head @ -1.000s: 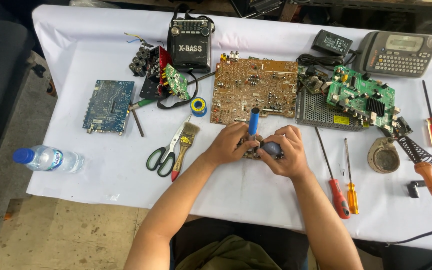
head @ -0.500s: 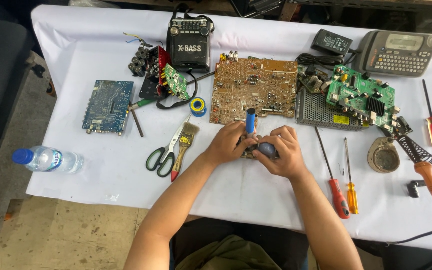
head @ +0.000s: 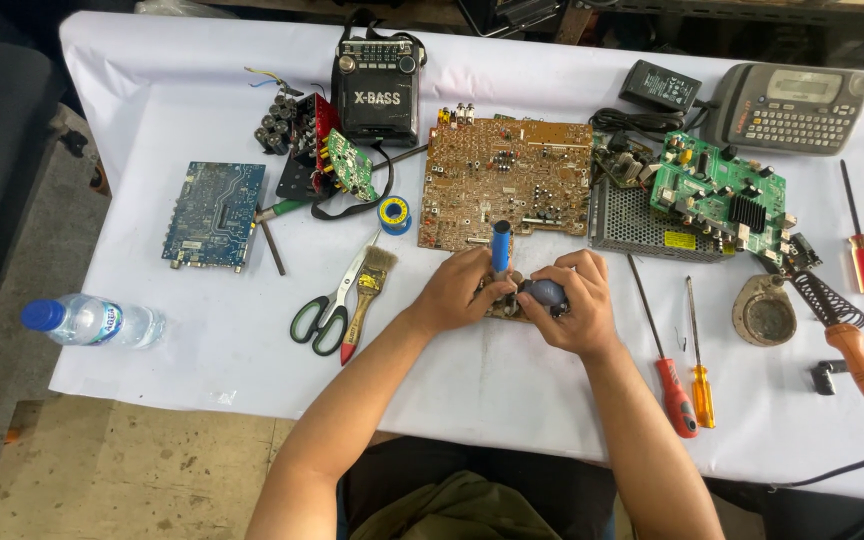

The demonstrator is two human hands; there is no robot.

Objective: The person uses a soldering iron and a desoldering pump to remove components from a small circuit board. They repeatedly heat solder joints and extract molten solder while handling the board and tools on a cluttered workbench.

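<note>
At bench centre, your left hand [head: 460, 290] is clamped on the upright blue-handled tool [head: 501, 246], and your right hand [head: 572, 305] on a small board [head: 508, 305] at six o'clock of the brown circuit board [head: 507, 185]. Keep the tool vertical and press gently.

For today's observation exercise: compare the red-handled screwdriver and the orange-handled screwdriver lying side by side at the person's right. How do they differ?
The red-handled screwdriver is the longer, its shaft reaching farther up the white tablecloth than that of the orange-handled screwdriver. The red one lies slanted; the orange one lies nearly straight. The red handle is opaque; the orange handle looks translucent. Both rest untouched, handles toward the person, with slim metal shafts.
</note>
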